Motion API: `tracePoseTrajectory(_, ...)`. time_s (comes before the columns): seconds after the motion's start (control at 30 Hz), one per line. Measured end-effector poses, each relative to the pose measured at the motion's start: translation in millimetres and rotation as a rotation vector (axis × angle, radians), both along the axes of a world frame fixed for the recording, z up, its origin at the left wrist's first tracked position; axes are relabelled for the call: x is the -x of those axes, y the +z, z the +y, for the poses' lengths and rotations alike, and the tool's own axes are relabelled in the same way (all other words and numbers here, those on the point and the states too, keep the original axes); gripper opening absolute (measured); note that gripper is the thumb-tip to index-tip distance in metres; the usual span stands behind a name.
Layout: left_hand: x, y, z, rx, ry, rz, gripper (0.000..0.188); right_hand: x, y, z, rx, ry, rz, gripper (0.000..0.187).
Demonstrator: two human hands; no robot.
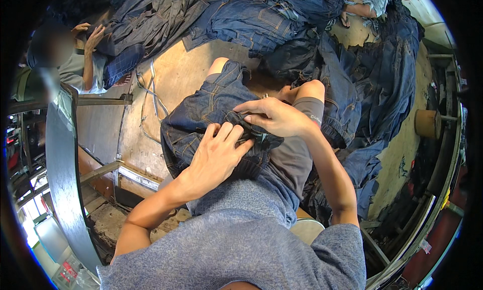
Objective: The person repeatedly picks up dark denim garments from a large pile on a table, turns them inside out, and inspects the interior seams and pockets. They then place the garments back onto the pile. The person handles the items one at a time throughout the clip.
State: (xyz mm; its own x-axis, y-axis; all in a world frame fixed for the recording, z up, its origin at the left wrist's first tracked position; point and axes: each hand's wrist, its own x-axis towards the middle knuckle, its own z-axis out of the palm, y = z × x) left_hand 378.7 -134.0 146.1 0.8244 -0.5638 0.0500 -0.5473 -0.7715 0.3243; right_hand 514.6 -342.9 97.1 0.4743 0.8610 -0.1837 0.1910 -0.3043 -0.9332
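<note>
A dark blue denim garment point(201, 101) with orange stitching lies bunched across my lap. My left hand point(216, 156) rests on it with bent fingers gripping a fold. Opposite it, my right hand point(275, 118) pinches the same cloth between thumb and fingers. A gathered edge with a small dark label point(260, 137) shows between and just below the hands. Something small and metallic sticks up behind the right hand's knuckles; I cannot make out what it is. The fingertips of both hands are partly sunk in the folds.
Heaped denim garments point(251, 21) cover the far side, with another pile point(372, 99) along my right. A pale cloth strip point(146, 96) lies on the wooden surface point(136, 124). People sit at the far left and far right. A brown roll point(426, 123) stands by the right frame.
</note>
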Motion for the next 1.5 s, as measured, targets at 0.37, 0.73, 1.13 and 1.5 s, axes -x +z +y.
tracePoseTrajectory(0.37, 7, -3, 2, -0.005, 0.021, 0.027, 0.029, 20, -3, 20, -0.046, -0.118, -0.311, 0.059)
tracePoseTrajectory(0.73, 0, 21, 9, 0.316, 0.173, -0.260, 0.022, -81, 49, -9, -0.076, -0.656, -0.648, 0.069)
tracePoseTrajectory(1.13, 52, -24, 60, 0.202, 0.291, 0.124, 0.046, -146, 285, -369, 0.288, -1.614, -1.338, 0.047)
tracePoseTrajectory(1.5, 102, -46, 108, 0.141, 0.426, 0.421, 0.056, -15, 69, -313, 0.544, -0.805, -0.830, 0.089)
